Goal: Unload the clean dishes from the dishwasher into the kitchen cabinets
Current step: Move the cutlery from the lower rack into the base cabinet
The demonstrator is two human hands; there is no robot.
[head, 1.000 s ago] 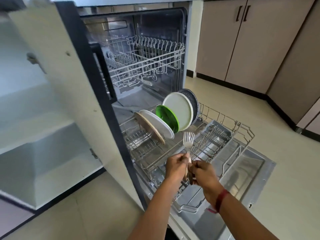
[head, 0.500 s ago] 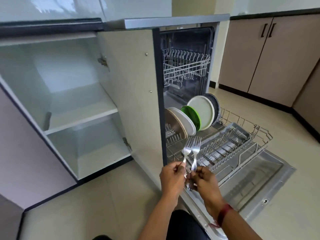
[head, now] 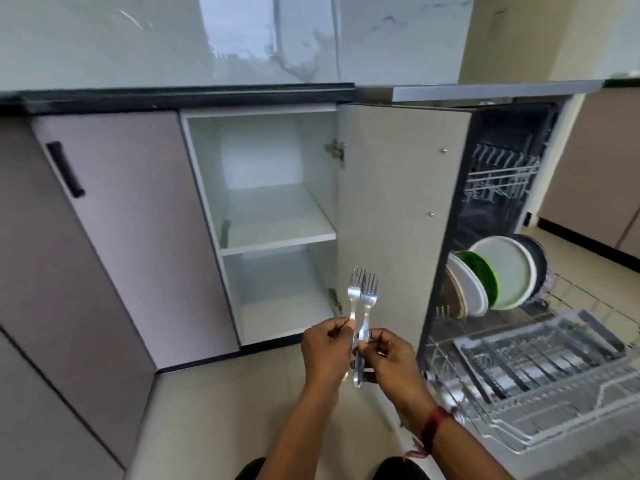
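Two steel forks (head: 362,299) stand upright with tines up, held side by side in front of the open cabinet (head: 277,220). My left hand (head: 325,351) pinches the left fork's handle, and my right hand (head: 391,358) pinches the right fork's handle. To the right, the dishwasher's lower rack (head: 540,368) is pulled out. Several plates (head: 502,271) stand on edge at its back: white, green and dark ones. The upper rack (head: 498,174) shows inside the machine.
The cabinet's white door (head: 391,209) stands open between the cabinet and the dishwasher. A white shelf (head: 277,233) splits the cabinet in two. A closed door with a dark handle (head: 65,169) is at left. Beige floor lies below; more closed cabinets at far right.
The view has swung left from the dishwasher to the open cabinet. Both hands moved left with it, still holding the forks upright, now in front of the cabinet's lower compartment.
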